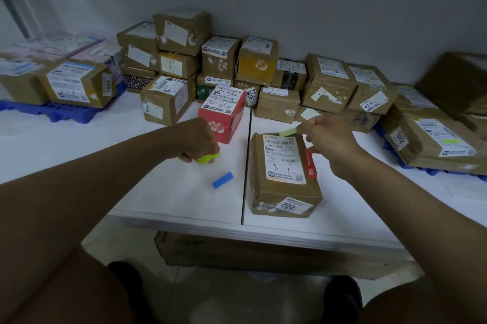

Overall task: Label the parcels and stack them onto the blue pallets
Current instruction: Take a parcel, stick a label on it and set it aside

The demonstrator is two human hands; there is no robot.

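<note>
A brown parcel [283,178] with a white shipping label marked "3-1" lies on the white table [158,192] near its front edge. My right hand [329,139] pinches a pale green sticker strip [288,132] just above the parcel's far end. My left hand [197,141] grips a yellow-green sticker pad [209,158] on the table, left of the parcel. A blue sticker pad [222,180] lies loose between hand and parcel. A red parcel [224,115] stands behind my left hand.
Several brown parcels [326,83] are piled along the back wall. A blue pallet [52,111] at the left carries parcels; another blue pallet [432,170] at the right holds a parcel with a green sticker. A cardboard box [237,250] sits under the table.
</note>
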